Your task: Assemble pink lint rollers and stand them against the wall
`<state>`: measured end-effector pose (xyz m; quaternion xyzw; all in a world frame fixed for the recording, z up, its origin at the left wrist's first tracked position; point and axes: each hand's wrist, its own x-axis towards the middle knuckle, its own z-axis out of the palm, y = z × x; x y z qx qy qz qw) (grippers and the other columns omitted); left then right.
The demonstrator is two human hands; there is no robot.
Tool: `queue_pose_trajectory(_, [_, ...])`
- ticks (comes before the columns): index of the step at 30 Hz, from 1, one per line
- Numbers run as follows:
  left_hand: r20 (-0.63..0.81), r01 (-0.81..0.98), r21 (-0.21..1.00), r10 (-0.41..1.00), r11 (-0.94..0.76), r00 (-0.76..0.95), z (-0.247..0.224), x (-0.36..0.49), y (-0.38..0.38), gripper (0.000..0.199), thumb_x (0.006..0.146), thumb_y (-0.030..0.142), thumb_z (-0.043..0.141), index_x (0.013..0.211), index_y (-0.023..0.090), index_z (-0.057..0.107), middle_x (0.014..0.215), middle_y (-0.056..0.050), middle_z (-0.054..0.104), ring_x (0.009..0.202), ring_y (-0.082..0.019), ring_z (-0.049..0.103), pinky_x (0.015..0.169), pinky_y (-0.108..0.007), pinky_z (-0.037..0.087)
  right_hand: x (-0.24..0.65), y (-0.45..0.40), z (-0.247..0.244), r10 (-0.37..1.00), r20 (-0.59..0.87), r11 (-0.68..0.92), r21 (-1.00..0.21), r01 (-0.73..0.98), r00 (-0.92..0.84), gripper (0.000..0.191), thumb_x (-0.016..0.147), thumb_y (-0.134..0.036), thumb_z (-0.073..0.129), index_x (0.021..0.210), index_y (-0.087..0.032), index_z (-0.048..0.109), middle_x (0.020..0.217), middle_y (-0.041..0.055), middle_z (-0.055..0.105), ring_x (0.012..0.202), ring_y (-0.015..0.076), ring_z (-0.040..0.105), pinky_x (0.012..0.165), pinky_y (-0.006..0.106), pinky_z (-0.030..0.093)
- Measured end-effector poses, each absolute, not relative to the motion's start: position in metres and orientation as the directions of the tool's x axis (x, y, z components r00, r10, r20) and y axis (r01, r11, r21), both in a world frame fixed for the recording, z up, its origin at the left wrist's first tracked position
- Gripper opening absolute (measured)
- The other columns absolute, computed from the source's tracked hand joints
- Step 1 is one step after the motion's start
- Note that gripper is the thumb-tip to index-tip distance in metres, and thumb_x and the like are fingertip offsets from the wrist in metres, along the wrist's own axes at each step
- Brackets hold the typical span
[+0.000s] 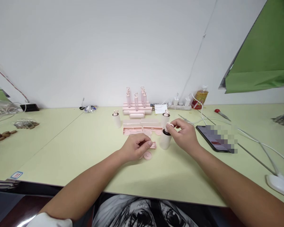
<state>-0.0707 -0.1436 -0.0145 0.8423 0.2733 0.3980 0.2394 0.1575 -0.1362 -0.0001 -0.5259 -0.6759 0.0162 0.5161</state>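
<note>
My right hand (186,135) pinches a small pink ring piece (169,126) at the black-rimmed top of a white cylinder (165,141). My left hand (135,147) is closed beside a small pink part (153,145); what its fingertips hold is hidden. A round pink disc (147,155) lies just below it. Behind the hands are open pink trays (152,128). Two more white cylinders with pink ring tops stand at the left (116,119) and right (165,118) of the trays. Upright clear pink tubes (136,103) stand by stacked pink pieces (137,115) near the wall.
A phone (215,138), a red-handled tool (222,114), cables and a white power strip (280,186) lie at the right. A drink bottle (200,97) stands near the wall. Bagged parts (25,123) and brown pieces (2,136) lie far left.
</note>
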Motion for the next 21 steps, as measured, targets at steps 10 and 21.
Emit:
queue_pose_trajectory(10, [0.545,0.272,0.615,0.648,-0.74,0.532,-0.0165,-0.0713,-0.1421,0.022,0.09,0.03,0.051,0.077,0.016,0.061,0.067,0.0,0.059,0.06,-0.01,0.051,0.058,-0.021,0.039,0.1569,-0.1385,0.0021,0.774,0.621,0.406,-0.638,0.654,0.125,0.014,0.076,-0.031,0.062,0.069,-0.021,0.054,0.068,-0.0009,0.059,0.066,0.0163,0.052,0.063,0.028,0.04])
queue_pose_trajectory(21, [0.598,0.299,0.588,0.652,-0.752,0.466,-0.0116,-0.0737,-0.1419,0.021,0.089,0.029,0.051,0.074,0.017,0.06,0.065,0.0,0.06,0.059,-0.01,0.052,0.056,-0.022,0.04,0.1603,-0.1359,-0.0041,0.635,0.747,0.606,-0.641,0.471,0.197,0.017,0.076,-0.023,0.063,0.091,-0.022,0.056,0.087,0.0027,0.059,0.082,0.0198,0.056,0.077,0.037,0.045])
